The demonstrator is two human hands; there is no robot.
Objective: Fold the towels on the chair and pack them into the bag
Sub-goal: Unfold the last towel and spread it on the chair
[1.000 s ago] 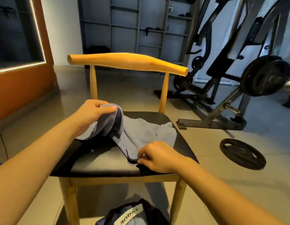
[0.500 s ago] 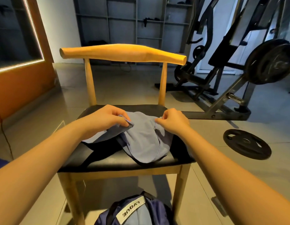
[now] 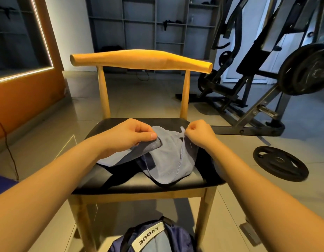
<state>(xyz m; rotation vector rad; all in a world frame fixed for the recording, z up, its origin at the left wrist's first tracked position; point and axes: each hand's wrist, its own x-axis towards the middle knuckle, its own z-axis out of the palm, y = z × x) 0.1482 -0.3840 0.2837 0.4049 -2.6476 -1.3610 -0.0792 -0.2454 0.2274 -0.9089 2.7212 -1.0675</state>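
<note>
A light blue towel [image 3: 168, 160] lies rumpled on the black seat of a wooden chair [image 3: 139, 60]. My left hand [image 3: 132, 135] pinches the towel's left corner between thumb and fingers. My right hand [image 3: 199, 133] pinches the right corner, fingers curled. Both hold the far edge a little above the seat while the rest sags toward me. A darker cloth [image 3: 119, 174] lies under the towel on the seat. A blue bag [image 3: 154, 239] with a white label stands on the floor below the chair's front edge.
A black weight plate [image 3: 280, 163] lies on the tiled floor to the right. A weight machine [image 3: 266, 73] with loaded plates stands at the back right. Grey shelving [image 3: 154, 24] lines the far wall. An orange wall panel [image 3: 27, 91] runs along the left.
My right hand let go of the near edge and took the far right corner. Both hands now hold the far edge, spread a little wider than half a second ago.
</note>
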